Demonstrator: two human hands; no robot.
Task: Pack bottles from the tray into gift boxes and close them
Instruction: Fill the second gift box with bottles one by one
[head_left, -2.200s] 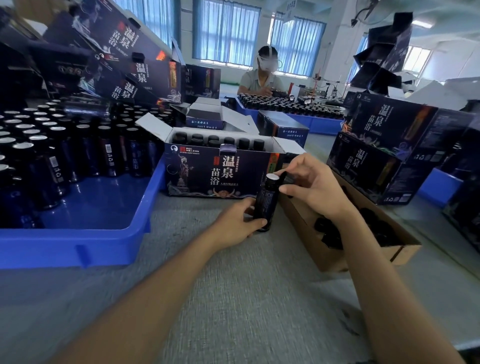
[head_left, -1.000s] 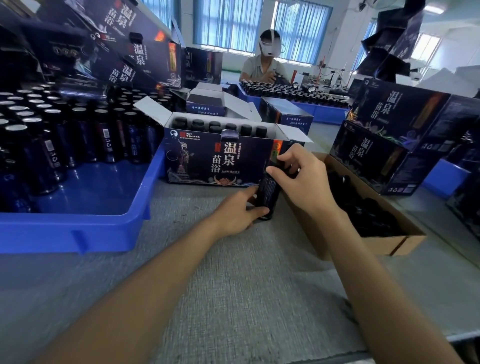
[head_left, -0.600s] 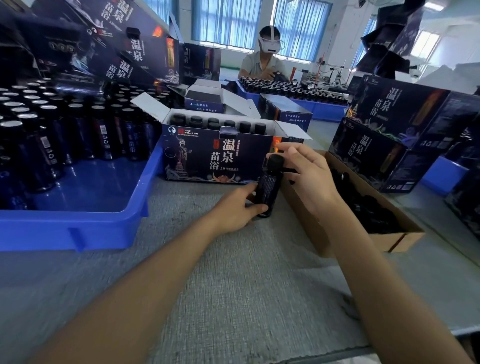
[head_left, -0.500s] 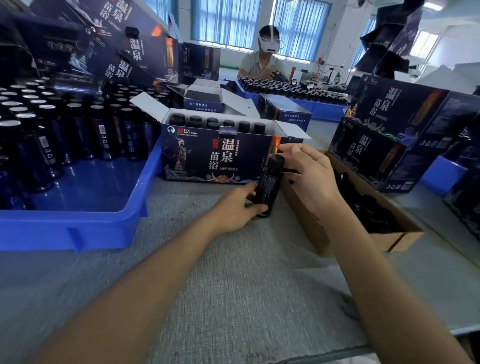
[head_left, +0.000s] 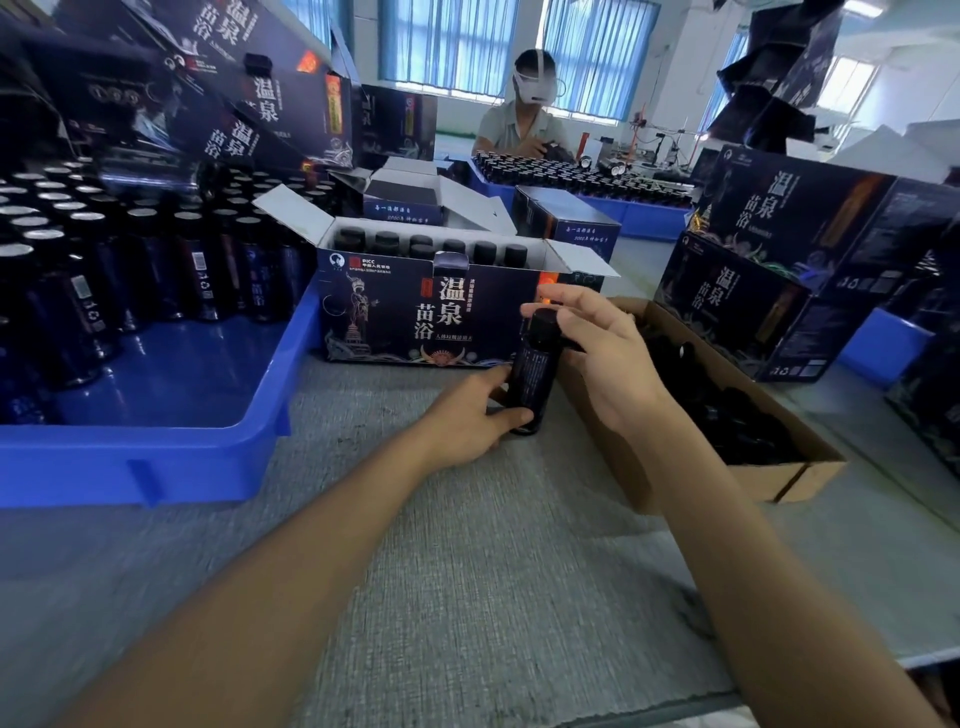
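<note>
Left hand (head_left: 462, 421) still round the bottle (head_left: 530, 374); right hand (head_left: 602, 358) still at its cap (head_left: 543, 326)

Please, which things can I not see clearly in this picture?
All in the head view:
1. Base of the bottle: the left hand grips around it.
2. Whether the right hand pinches the cap: its own fingers cover the contact.
3. Items in the carton: too dark to identify.
4. Free slots in the gift box: its front wall hides them.
5. Bottles in the tray: blurred, cut by the left edge.
</note>
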